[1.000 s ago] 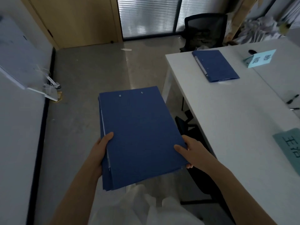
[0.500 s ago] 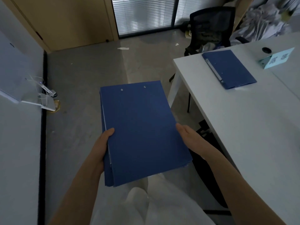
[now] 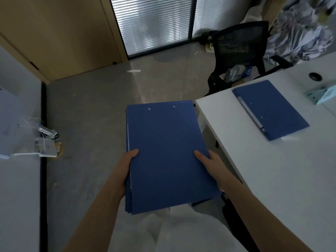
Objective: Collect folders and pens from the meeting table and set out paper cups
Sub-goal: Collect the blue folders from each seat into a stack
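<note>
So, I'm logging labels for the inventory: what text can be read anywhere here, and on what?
No text is readable.
Teal name card on the white table: cut off by the frame edge and blurred, unreadable.
Blue folder on the table: spine strip too small to read.
Folder stack in both hands: plain cover, no text.

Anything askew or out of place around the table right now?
The lone blue folder lies at an angle near the white table's corner, not squared to its edge. A scrap of white paper sits on the grey floor. The stack of blue folders looks slightly uneven at its lower left edge.
</note>
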Motion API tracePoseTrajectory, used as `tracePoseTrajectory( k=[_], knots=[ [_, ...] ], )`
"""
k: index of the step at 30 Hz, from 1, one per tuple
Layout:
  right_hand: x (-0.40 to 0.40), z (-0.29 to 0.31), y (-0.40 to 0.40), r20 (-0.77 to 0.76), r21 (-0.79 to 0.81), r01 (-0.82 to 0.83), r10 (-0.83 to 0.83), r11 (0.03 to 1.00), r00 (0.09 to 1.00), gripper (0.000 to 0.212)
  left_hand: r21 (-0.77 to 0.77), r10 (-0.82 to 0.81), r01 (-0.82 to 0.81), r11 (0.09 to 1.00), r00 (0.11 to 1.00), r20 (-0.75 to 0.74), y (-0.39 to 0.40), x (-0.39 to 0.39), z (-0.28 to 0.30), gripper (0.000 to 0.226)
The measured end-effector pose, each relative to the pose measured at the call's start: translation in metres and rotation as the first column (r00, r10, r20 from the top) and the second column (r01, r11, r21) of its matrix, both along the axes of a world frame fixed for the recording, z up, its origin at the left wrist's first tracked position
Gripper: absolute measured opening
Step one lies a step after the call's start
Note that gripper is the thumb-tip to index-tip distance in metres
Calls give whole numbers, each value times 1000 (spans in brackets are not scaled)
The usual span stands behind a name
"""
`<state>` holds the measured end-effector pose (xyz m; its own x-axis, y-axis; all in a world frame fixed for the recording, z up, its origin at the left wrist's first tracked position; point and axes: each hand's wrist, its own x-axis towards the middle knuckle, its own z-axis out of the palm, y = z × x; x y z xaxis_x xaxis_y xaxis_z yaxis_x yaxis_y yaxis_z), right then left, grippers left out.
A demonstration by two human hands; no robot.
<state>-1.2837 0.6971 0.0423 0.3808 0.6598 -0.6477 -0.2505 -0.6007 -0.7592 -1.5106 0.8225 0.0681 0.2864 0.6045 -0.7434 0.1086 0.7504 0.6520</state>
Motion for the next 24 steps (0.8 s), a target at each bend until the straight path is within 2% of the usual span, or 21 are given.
tracePoseTrajectory(
  k=[5, 10, 15, 20, 24],
  knots=[
    [21, -1, 60, 157, -7, -4, 5, 1000, 988, 51, -35, -20, 20, 999, 1000, 4, 61, 26, 0, 39],
    [43, -7, 133, 232, -54, 68, -54, 996, 971, 50, -47, -153, 152, 987, 988, -24, 148, 58, -4, 44],
    [60, -4, 206, 202, -49, 198, -184, 979, 962, 45, -37, -238, 236, 971, 970, -56, 242, 90, -7, 43],
    [75, 7, 260, 154, -35, 368, -359, 929, 920, 34, -2, -390, 390, 921, 921, 2, 324, 129, 0, 47],
    [89, 8, 284, 157, -70, 473, -459, 878, 875, 43, 6, -478, 478, 879, 879, 2, 367, 167, 1, 47]
  ],
)
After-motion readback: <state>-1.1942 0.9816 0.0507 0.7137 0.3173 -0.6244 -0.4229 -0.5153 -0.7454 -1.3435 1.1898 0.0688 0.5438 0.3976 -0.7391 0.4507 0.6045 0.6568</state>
